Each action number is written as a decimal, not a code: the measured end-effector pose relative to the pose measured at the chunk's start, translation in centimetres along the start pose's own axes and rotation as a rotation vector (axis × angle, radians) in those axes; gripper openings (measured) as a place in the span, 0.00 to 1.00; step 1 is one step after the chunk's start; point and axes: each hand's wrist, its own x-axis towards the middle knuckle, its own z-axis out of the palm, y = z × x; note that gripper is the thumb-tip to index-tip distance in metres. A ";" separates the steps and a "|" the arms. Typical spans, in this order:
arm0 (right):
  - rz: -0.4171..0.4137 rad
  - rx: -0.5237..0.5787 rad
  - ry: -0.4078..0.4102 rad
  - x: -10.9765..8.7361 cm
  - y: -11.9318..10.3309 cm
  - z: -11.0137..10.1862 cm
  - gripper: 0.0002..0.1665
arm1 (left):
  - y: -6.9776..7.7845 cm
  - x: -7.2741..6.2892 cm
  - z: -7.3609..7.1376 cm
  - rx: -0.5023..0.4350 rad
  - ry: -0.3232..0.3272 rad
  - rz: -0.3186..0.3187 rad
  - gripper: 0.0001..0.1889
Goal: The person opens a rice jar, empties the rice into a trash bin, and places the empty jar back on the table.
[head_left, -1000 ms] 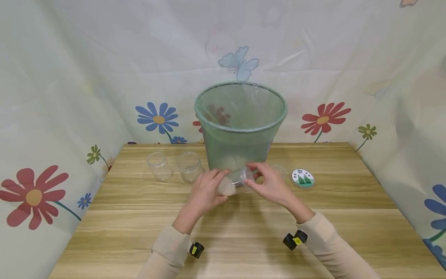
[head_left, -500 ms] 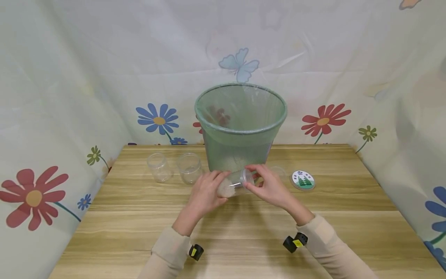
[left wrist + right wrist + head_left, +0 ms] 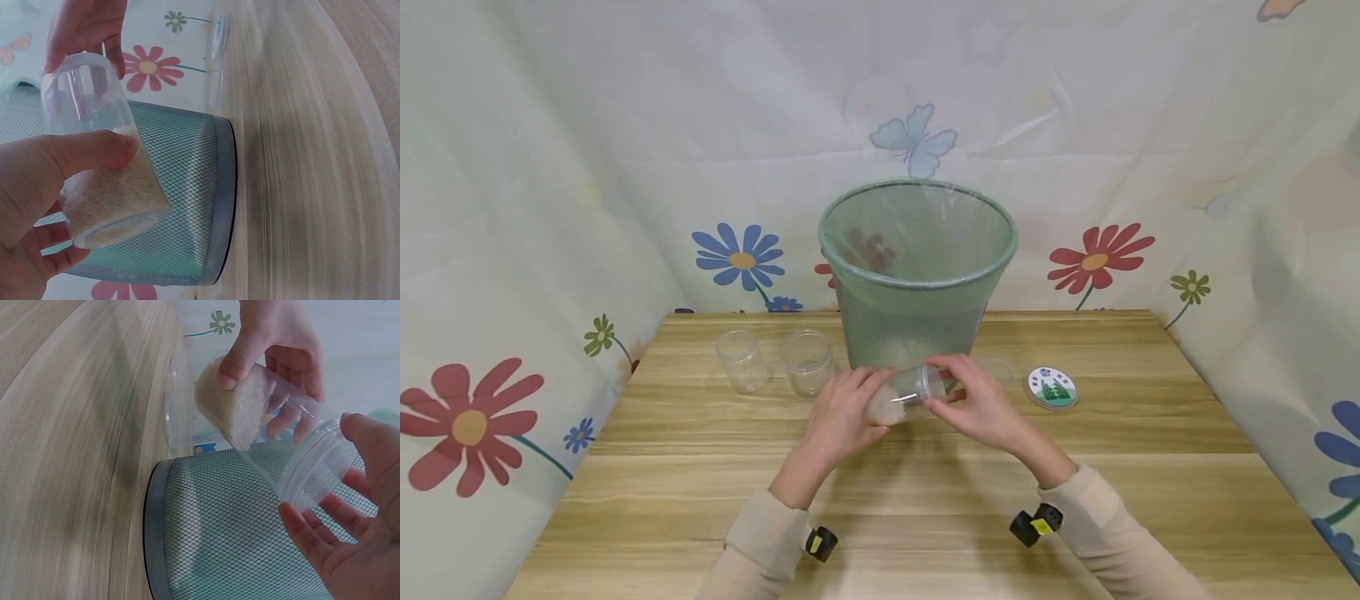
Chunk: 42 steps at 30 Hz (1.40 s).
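A clear plastic jar with white rice in its bottom end lies tilted in the air between my hands, before the bin. My left hand grips the rice-filled end, thumb on one side and fingers round the other. At the mouth end, my right hand holds the ridged rim between thumb and fingertips. The rice slopes inside the jar, and its upper part is see-through. In the right wrist view the mouth faces the right palm.
A green mesh bin with a clear liner stands behind the hands. Two clear jars stand on the wooden table at the left. Right of the bin lie a clear round piece and a round green-and-white lid.
The fingers of my right hand have shifted slightly around the jar's rim. My left hand and the jar stay almost in place.
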 end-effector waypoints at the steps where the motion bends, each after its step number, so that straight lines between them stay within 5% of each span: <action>1: -0.008 -0.003 0.000 0.0 0.1 0.0 0.30 | 0.0 0.0 0.0 0.000 0.001 -0.001 0.42; 30: -0.161 -0.051 -0.027 -0.3 0.4 0.3 0.35 | -0.2 -0.1 0.2 -0.019 0.022 -0.013 0.41; 35: -0.107 -0.083 0.008 -0.2 0.0 0.2 0.32 | -0.3 -0.1 0.4 -0.012 0.024 -0.010 0.41; 42: 0.077 -0.127 0.076 0.1 -0.1 0.2 0.29 | -0.1 -0.1 0.5 -0.012 0.038 -0.006 0.41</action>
